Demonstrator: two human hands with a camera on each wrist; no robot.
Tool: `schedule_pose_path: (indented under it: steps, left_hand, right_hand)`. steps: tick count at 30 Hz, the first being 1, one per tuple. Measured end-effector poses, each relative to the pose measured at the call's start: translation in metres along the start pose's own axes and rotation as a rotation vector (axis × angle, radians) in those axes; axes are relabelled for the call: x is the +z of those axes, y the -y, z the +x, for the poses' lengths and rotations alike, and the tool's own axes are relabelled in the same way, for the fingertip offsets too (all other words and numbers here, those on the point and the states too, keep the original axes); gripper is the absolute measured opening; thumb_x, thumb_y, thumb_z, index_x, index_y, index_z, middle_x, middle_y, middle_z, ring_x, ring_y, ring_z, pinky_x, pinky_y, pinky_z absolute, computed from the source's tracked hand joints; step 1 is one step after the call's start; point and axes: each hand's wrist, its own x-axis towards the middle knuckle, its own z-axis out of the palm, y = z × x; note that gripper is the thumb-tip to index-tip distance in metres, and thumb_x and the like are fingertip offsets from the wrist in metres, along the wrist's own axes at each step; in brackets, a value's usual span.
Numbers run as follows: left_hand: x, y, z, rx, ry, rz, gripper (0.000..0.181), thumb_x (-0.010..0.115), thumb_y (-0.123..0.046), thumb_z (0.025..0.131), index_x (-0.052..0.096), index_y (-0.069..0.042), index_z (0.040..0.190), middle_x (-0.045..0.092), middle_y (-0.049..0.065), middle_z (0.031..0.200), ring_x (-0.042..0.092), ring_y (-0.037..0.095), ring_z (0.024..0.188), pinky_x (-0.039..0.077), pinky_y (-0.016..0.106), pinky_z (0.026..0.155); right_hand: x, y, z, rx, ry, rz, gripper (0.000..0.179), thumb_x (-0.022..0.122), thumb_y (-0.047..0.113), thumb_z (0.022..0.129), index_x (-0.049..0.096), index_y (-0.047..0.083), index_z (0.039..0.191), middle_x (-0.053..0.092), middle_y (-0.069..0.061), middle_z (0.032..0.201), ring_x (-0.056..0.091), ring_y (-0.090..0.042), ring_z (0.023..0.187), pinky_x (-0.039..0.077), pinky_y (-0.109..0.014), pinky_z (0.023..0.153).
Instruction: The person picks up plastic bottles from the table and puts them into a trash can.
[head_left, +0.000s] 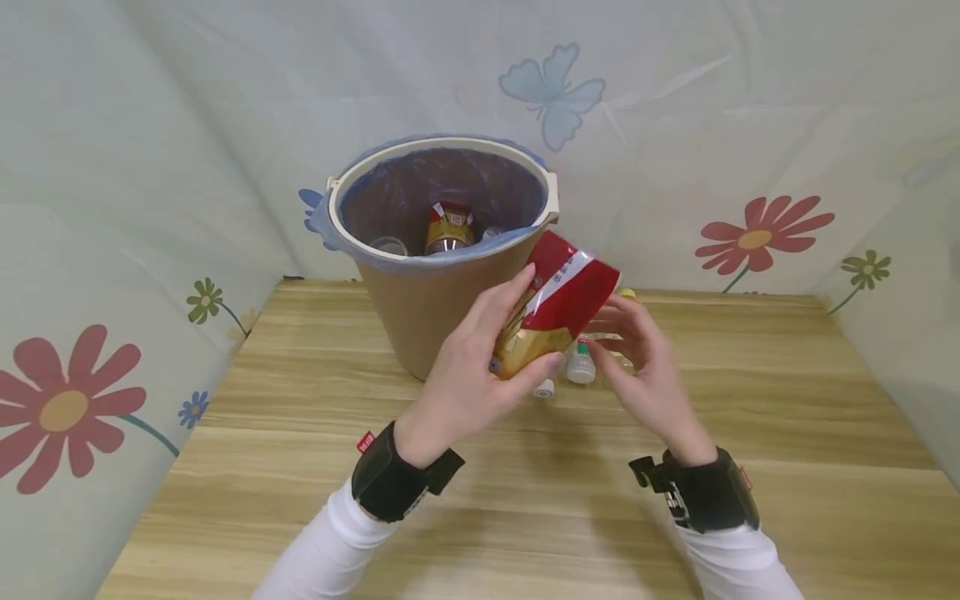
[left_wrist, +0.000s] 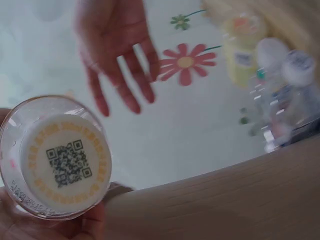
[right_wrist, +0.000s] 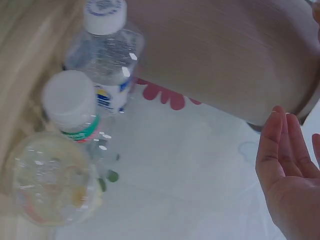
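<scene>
**Partway along: some in, one in hand, three on the table**

We judge the work to be about halfway. What looks done is inside the bin (head_left: 416,312), which is lined with a blue bag (head_left: 327,233): there we see a red-and-gold bottle (head_left: 450,229), a clear round piece (head_left: 389,246) to its left and another clear piece (head_left: 492,234) to its right. More may lie deeper, but the rim hides it from us.

The red-and-gold container (head_left: 558,287) is in the air, just beside the bin's near right rim and not inside it. The left hand (head_left: 468,367) grips it, fingers along one side and thumb across the front; its round end, with a printed code, faces the left wrist camera. The right hand (head_left: 647,362) is near it but holds nothing, its fingers relaxed and spread, apart from the container.

What is left, as we read it, lies on the table (head_left: 300,492) close by the bin's right side: a blue-labelled bottle (right_wrist: 102,52), a green-labelled bottle (right_wrist: 75,112) and a yellowish bottle (right_wrist: 55,180).

Counting up, we have one bin, three pieces visible within it, one container in hand and three bottles on the table. Of those bottles, two have white caps and one a yellow cap.
</scene>
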Motion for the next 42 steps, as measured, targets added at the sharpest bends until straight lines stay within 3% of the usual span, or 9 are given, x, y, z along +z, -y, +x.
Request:
schedule_pose_path:
  steps: [5, 10, 15, 20, 28, 34, 36, 38, 42]
  left_hand:
    - [-0.036, -0.024, 0.032, 0.023, 0.022, 0.061, 0.082, 0.071, -0.031, 0.082, 0.026, -0.018, 0.150, 0.049, 0.006, 0.133, 0.049, 0.014, 0.110, 0.051, 0.030, 0.081]
    - [-0.073, -0.035, 0.069, -0.028, 0.002, 0.134, 0.077, 0.065, -0.037, 0.086, 0.025, -0.023, 0.151, 0.051, 0.003, 0.132, 0.049, 0.013, 0.101, 0.049, 0.030, 0.073]
    - [-0.103, -0.022, 0.100, -0.126, -0.002, 0.343, 0.078, 0.061, -0.044, 0.087, 0.021, -0.025, 0.151, 0.047, 0.002, 0.137, 0.047, 0.015, 0.106, 0.048, 0.030, 0.079]
    - [-0.125, 0.000, 0.117, -0.213, 0.017, 0.513, 0.080, 0.061, -0.040, 0.086, 0.018, -0.026, 0.152, 0.044, 0.007, 0.138, 0.047, 0.020, 0.113, 0.049, 0.036, 0.087]
    - [-0.137, 0.031, 0.127, -0.252, 0.108, 0.549, 0.087, 0.065, -0.030, 0.085, 0.010, -0.024, 0.153, 0.040, 0.013, 0.140, 0.041, 0.024, 0.123, 0.042, 0.041, 0.101]
    - [-0.135, 0.042, 0.122, -0.321, 0.190, 0.535, 0.089, 0.059, -0.035, 0.090, -0.004, -0.027, 0.153, 0.018, 0.003, 0.157, 0.025, 0.019, 0.138, 0.028, 0.040, 0.112]
    - [-0.134, 0.041, 0.121, -0.311, 0.181, 0.543, 0.085, 0.057, -0.036, 0.091, -0.001, -0.027, 0.153, 0.017, 0.000, 0.157, 0.020, 0.016, 0.141, 0.025, 0.039, 0.113]
    - [-0.132, 0.039, 0.120, -0.290, 0.179, 0.560, 0.078, 0.056, -0.035, 0.092, 0.008, -0.024, 0.153, 0.022, 0.001, 0.156, 0.025, 0.019, 0.139, 0.028, 0.041, 0.111]
    - [-0.128, 0.037, 0.120, -0.278, 0.256, 0.583, 0.060, 0.053, -0.031, 0.094, 0.032, -0.018, 0.148, 0.037, 0.006, 0.148, 0.037, 0.026, 0.133, 0.033, 0.044, 0.107]
  right_hand:
    - [0.000, 0.017, 0.016, -0.031, -0.030, 0.009, 0.053, 0.059, -0.012, 0.084, 0.048, 0.003, 0.133, 0.060, -0.016, 0.119, 0.060, -0.026, 0.102, 0.051, -0.024, 0.086]
    - [0.004, 0.030, 0.028, -0.035, -0.034, 0.043, 0.043, 0.053, -0.010, 0.089, 0.050, 0.002, 0.130, 0.060, -0.020, 0.115, 0.059, -0.029, 0.102, 0.051, -0.024, 0.086]
    - [0.007, 0.031, 0.029, -0.042, -0.020, 0.081, 0.038, 0.050, -0.009, 0.091, 0.050, -0.002, 0.128, 0.059, -0.023, 0.114, 0.058, -0.030, 0.103, 0.050, -0.023, 0.087]
    - [0.009, 0.026, 0.026, -0.048, 0.011, 0.066, 0.036, 0.048, -0.009, 0.092, 0.049, -0.005, 0.128, 0.059, -0.022, 0.114, 0.059, -0.025, 0.104, 0.050, -0.022, 0.087]
    - [0.011, 0.021, 0.023, -0.049, 0.012, 0.083, 0.032, 0.048, -0.009, 0.092, 0.053, -0.004, 0.124, 0.061, -0.019, 0.111, 0.061, -0.026, 0.100, 0.051, -0.024, 0.084]
    - [0.009, 0.019, 0.019, -0.026, 0.032, 0.117, 0.031, 0.045, -0.007, 0.094, 0.050, -0.009, 0.125, 0.058, -0.028, 0.112, 0.061, -0.024, 0.101, 0.051, -0.023, 0.085]
    - [0.007, 0.017, 0.018, -0.015, 0.030, 0.125, 0.031, 0.044, -0.006, 0.095, 0.049, -0.010, 0.125, 0.058, -0.029, 0.112, 0.061, -0.023, 0.101, 0.051, -0.023, 0.085]
    - [0.006, 0.016, 0.017, -0.007, 0.022, 0.125, 0.030, 0.044, -0.006, 0.095, 0.049, -0.011, 0.124, 0.059, -0.025, 0.112, 0.061, -0.022, 0.101, 0.051, -0.022, 0.084]
    - [0.005, 0.013, 0.015, 0.001, 0.021, 0.105, 0.030, 0.045, -0.006, 0.095, 0.050, -0.010, 0.124, 0.060, -0.023, 0.111, 0.060, -0.022, 0.101, 0.051, -0.021, 0.084]
